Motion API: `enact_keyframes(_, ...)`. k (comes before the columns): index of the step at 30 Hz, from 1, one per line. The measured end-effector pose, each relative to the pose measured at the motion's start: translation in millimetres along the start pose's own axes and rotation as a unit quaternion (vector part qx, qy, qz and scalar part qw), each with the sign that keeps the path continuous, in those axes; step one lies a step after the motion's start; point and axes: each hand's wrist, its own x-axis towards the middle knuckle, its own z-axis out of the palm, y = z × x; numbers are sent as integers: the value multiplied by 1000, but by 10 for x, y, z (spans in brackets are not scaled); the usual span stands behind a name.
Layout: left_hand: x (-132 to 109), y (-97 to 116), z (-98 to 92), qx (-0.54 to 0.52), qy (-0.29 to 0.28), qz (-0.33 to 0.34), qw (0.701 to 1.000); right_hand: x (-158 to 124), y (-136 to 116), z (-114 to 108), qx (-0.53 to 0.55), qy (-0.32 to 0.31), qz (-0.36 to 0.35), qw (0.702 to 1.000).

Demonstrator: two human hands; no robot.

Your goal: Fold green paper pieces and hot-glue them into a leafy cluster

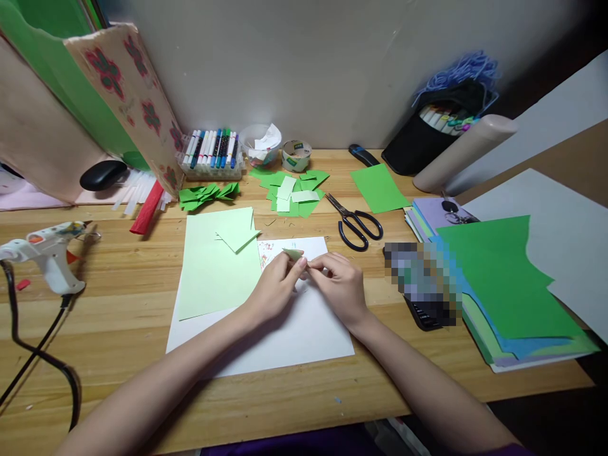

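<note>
Both hands meet over a white sheet of paper (285, 351) on the wooden table. My left hand (278, 282) is closed on a small piece of light green paper (293, 253), whose tip shows above the fingers. My right hand (339, 282) pinches close to the left thumb; its fingertips meet at the paper's lower edge, and what lies between them is hidden. Left of the hands lies a pale green sheet (213, 272) with a folded pale green piece (237, 237) on top. Black-handled scissors (354, 221) rest beyond my right hand.
Cut green pieces (304, 183) and folded green strips (206, 195) lie behind the sheets. A glue gun (52, 253) with its cord is at left. Markers (213, 151), a tape roll (296, 155) and a tub (260, 145) stand at the back. Coloured paper (503, 278) is stacked at right.
</note>
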Motion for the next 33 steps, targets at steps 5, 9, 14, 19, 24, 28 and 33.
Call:
enact_keyframes(5,19,-35,-10,-30,-2,2,1000,8,-33,-9,-26,-38,-45,998)
enact_keyframes(9,57,-78,-30,-54,0,-7,999,21,-43,-45,17,-64,-36,997)
enact_keyframes(14,79,-76,-55,-53,-24,5,998,24,-38,-55,77,-66,52,993)
enact_keyframes(19,108,-71,-74,-104,-44,-14,994,69,-18,-39,180,-75,161,967)
enact_keyframes(24,119,-60,-105,-213,-52,-64,974,131,58,-51,262,-76,244,931)
enact_keyframes(28,132,-46,-159,-225,-33,-71,971,173,152,-82,318,-86,292,898)
enact_keyframes(33,164,-64,-205,-191,-51,-41,979,190,153,-110,358,-131,281,881)
